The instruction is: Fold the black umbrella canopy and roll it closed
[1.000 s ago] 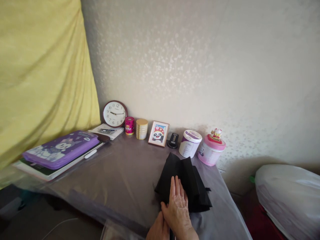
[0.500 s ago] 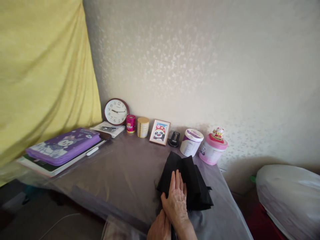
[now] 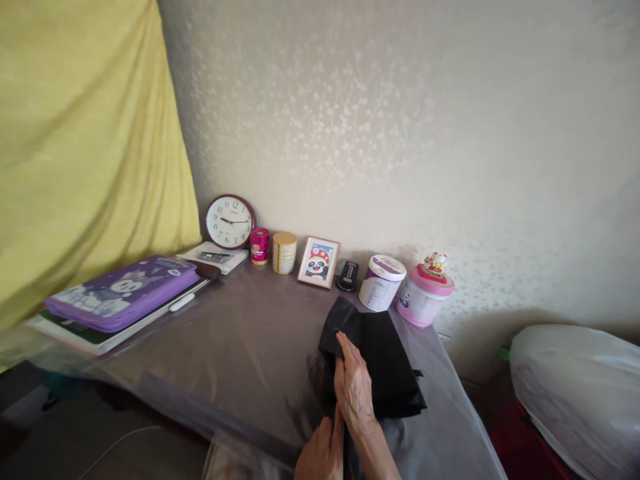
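A folded black cloth lies on the grey table near its right end. My right hand rests on the cloth's left side, turned on edge. Its fingers are pressed together at the edge of a fold, and the fingertips reach toward the cloth's far left corner. My left hand sits at the bottom edge of the view, just beside my right wrist. Its fingers look closed with one pointing up along the wrist. A strip of black shows between the two hands, and what the left hand holds is hidden.
Along the wall stand a round clock, a red tin, a gold tin, a panda picture frame, a white tub and a pink tub. A purple case on books lies left. A white bag sits right.
My right hand has turned from lying flat on the cloth onto its edge, with fingers closing at the fold. The cloth's top layer has flattened and shifted. The left hand has barely moved.
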Available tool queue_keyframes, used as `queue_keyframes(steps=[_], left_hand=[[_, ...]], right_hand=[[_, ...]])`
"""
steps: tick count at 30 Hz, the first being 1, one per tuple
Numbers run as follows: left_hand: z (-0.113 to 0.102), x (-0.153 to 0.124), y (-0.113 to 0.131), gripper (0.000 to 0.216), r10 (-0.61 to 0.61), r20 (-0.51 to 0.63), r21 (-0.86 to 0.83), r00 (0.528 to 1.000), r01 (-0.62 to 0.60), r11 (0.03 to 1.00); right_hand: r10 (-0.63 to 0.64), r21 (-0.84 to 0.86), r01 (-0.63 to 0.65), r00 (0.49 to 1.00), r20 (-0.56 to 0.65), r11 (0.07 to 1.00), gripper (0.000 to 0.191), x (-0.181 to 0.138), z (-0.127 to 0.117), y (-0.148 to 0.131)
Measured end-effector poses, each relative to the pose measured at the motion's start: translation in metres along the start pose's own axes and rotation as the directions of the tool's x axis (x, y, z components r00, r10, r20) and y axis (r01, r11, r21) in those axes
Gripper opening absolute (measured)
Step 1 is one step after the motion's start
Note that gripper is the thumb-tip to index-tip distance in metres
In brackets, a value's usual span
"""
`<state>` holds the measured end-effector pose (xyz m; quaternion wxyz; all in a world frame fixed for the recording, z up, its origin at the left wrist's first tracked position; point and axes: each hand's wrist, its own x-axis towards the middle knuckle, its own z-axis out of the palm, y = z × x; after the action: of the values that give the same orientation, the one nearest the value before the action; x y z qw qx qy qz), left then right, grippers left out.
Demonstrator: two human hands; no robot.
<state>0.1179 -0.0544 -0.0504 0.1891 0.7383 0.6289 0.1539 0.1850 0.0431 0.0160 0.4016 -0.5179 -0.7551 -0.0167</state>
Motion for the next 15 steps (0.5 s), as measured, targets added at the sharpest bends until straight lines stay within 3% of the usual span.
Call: queue_keyframes(steps=[4, 7, 11, 13, 15], left_hand=[[0.007, 0.001, -0.002, 0.06, -0.006, 0.004, 0.019, 1.0, 0.006, 1.0], [0.008, 0.002, -0.003, 0.061, 0.002, -0.008, 0.013, 1.0, -0.002, 1.0], [0.001, 0.002, -0.002, 0.073, 0.019, -0.004, 0.003, 1.0, -0.019, 1.0], [-0.002, 0.002, 0.0, 0.08, 0.002, 0.025, 0.002, 1.0, -0.002, 1.0], [-0.003, 0.003, 0.0, 0.08, -0.013, 0.027, 0.011, 1.0, 0.013, 1.0]], right_hand=[[0.006, -0.055, 0.001, 0.992, 0.129, 0.998, 0.044, 0.001, 0.012, -0.007], [0.021, -0.07, -0.003, 0.966, 0.257, 0.998, 0.041, 0.002, 0.009, -0.013], [-0.027, 0.095, -0.015, 0.904, 0.427, 0.995, 0.049, 0.012, -0.011, -0.009], [-0.071, 0.175, 0.0, 0.914, 0.4, 0.985, 0.04, 0.017, -0.017, -0.001], [-0.082, 0.136, 0.043, 0.95, 0.3, 0.99, 0.03, 0.019, -0.018, 0.007]])
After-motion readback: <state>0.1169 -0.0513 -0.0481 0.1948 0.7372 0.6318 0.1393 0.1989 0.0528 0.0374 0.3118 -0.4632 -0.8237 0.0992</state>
